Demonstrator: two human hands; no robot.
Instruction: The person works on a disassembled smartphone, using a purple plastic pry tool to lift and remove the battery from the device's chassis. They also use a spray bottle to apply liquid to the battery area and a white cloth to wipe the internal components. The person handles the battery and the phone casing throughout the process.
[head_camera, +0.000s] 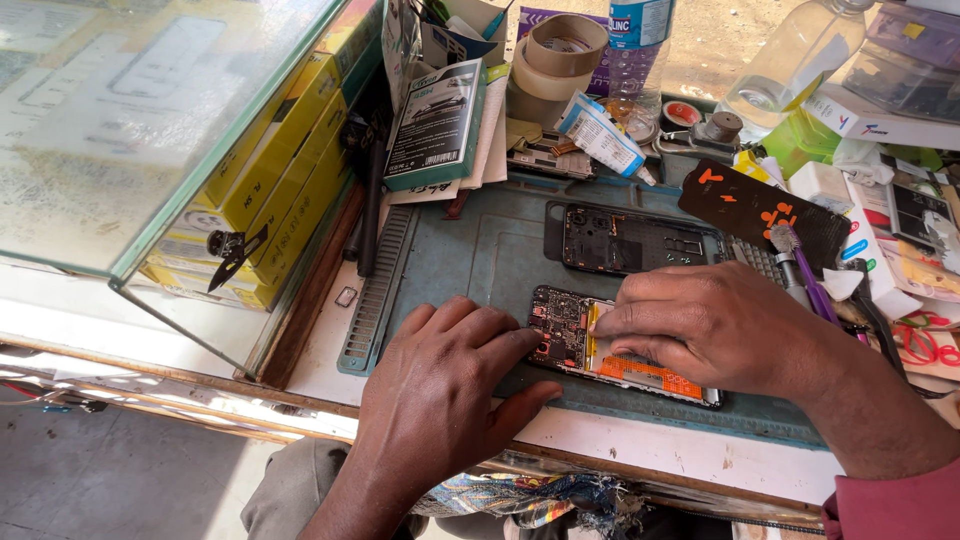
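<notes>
Both hands press flat on an opened phone (600, 345) lying on the blue-grey work mat (480, 260): left hand (450, 385) spread, fingertips on the circuit-board end, nothing gripped; right hand (715, 325) laid over the middle, fingers extended toward the yellow strip, palm down, not closed round anything. Phone sits under and between the two hands, near the mat's front edge; a separate dark phone frame (630, 238) lies just beyond, tape rolls (555, 55) farther back.

I note a matt blue-grey rubbery work mat (480, 255) under the opened phone (600, 350), whose bare circuit board looks dull black with an orange flex film. The display case (150, 110) is glossy glass; its boxes (285, 160) are yellow card. Tape rolls (560, 55) look papery brown.
</notes>
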